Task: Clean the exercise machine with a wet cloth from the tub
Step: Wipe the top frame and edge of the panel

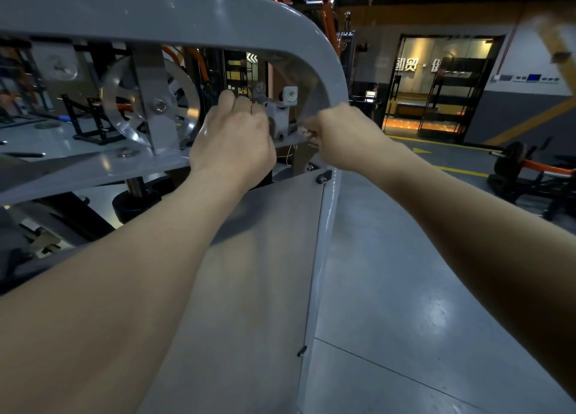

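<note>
The left hand (232, 139) shows its back to the camera, fingers bent forward over a small grey bracket (279, 117) at its 2 o'clock, fingertips against it; whether they clasp anything cannot be told. The right hand (341, 133) lies at the left hand's 3 o'clock, its fingers bunched together and pinching a pale scrap (305, 132) at its 9 o'clock, just beside the bracket; the scrap is too small to tell whether it is the cloth.

Both hands reach inside the top of the grey exercise machine (187, 17), whose curved beam arches over them from 9 o'clock round to 3 o'clock. A shiny pulley wheel (124, 102) sits at the left hand's 9 o'clock; the machine's flat side panel (258, 257) drops away at 6 o'clock, between the forearms. Glossy grey floor (405, 273) spreads at the right hand's 5 o'clock; a lit glass doorway (436, 86) stands at its 2 o'clock.
</note>
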The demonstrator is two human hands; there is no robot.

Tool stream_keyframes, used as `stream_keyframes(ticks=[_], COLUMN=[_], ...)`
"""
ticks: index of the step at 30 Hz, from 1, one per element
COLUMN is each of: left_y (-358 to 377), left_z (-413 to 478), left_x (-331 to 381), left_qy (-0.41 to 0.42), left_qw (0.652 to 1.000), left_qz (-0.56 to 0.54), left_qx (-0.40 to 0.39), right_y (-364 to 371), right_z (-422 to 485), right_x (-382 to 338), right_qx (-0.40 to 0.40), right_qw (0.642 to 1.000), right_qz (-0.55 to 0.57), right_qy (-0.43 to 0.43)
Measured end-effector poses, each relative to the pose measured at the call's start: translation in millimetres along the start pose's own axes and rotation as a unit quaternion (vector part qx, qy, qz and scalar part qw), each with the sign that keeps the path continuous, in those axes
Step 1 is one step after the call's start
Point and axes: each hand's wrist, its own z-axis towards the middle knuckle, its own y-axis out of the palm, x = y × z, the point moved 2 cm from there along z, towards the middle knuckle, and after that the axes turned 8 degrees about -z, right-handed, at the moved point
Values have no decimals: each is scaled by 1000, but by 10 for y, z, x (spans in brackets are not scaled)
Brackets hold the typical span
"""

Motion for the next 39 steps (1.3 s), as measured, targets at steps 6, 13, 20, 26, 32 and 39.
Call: stream_keyframes(ticks=[6,13,20,26,32,39], left_y=[-6,13,55,53,34,62], left_z=[-12,-8,20,21,12,37], left_x=[1,-16,-18,-17,-12,-17], left_qy=[2,7,11,12,9,7], left_qw=[1000,1000,1000,999,999,999], left_qz=[1,4,25,35,42,51], left_qx=[0,4,8,3,-7,-8], right_y=[-20,51,83,40,-74,-86], right_z=[-19,53,414,384,194,493], right_x=[-64,-32,-152,12,59,-2], right_qx=[2,5,-22,-125,-252,-318], right_qw=[999,997,983,987,966,947], right_qz=[-26,23,73,87,63,49], right_qy=[-24,69,166,46,-2,17])
